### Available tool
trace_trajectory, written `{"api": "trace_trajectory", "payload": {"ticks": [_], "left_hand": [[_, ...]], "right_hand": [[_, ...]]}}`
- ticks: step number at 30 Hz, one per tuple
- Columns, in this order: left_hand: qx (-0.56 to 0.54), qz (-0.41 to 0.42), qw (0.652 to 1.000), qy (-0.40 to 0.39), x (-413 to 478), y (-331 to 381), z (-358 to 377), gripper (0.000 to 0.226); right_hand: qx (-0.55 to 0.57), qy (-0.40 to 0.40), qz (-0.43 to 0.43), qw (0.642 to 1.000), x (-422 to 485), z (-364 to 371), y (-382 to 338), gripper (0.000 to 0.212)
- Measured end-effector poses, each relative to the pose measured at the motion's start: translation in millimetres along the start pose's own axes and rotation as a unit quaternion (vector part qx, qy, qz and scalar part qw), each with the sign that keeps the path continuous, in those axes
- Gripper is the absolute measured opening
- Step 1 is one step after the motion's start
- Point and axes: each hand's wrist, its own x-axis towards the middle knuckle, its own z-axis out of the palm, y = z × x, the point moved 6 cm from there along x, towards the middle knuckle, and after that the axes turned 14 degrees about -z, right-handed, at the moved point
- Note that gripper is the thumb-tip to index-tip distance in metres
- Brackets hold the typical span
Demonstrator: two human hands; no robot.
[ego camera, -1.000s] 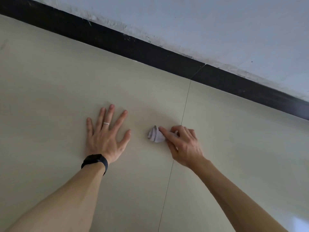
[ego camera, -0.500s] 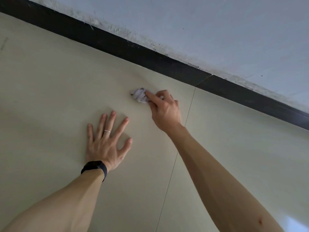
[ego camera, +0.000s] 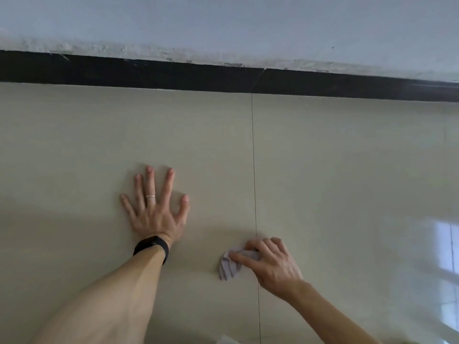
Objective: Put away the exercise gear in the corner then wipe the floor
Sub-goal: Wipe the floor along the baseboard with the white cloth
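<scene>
The left hand (ego camera: 155,212) lies flat on the floor (ego camera: 347,170), fingers spread wide. The right hand (ego camera: 270,264) presses a crumpled cloth (ego camera: 229,268) to the floor beside the tile seam (ego camera: 253,157), well short of the black skirting (ego camera: 173,74).

We take the grout line (ego camera: 253,170) as our marker. To its right we see bare floor (ego camera: 347,170) all the way up to the black skirting (ego camera: 149,74), which closes off the far side along with the wall (ego camera: 223,21) above it. Left of the line, our left hand (ego camera: 155,212) lies flat with fingers spread, blocking that patch; beyond its fingertips the floor is free up to the skirting. Across the line's near end, our right hand (ego camera: 270,261) presses a crumpled cloth (ego camera: 229,268) onto the floor.
</scene>
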Motion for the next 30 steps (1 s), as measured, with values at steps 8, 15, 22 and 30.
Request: {"api": "trace_trajectory", "payload": {"ticks": [8, 15, 22, 30], "left_hand": [[0.007, 0.000, 1.000, -0.006, 2, -1, 3, 0.072], [0.022, 0.002, 1.000, 0.003, 3, 3, 1, 0.069], [0.062, 0.025, 0.993, -0.097, 10, -1, -6, 0.071], [0.134, 0.010, 0.986, -0.102, -116, -104, -11, 0.071]], "right_hand": [[0.019, 0.126, 0.340, 0.932, 96, -77, 180, 0.040], [0.025, 0.084, 0.137, 0.987, 101, -50, 109, 0.039], [0.015, -0.111, -0.319, 0.941, 6, 20, -14, 0.052], [0.047, 0.168, 0.218, 0.960, 71, 2, 34, 0.042]]}}
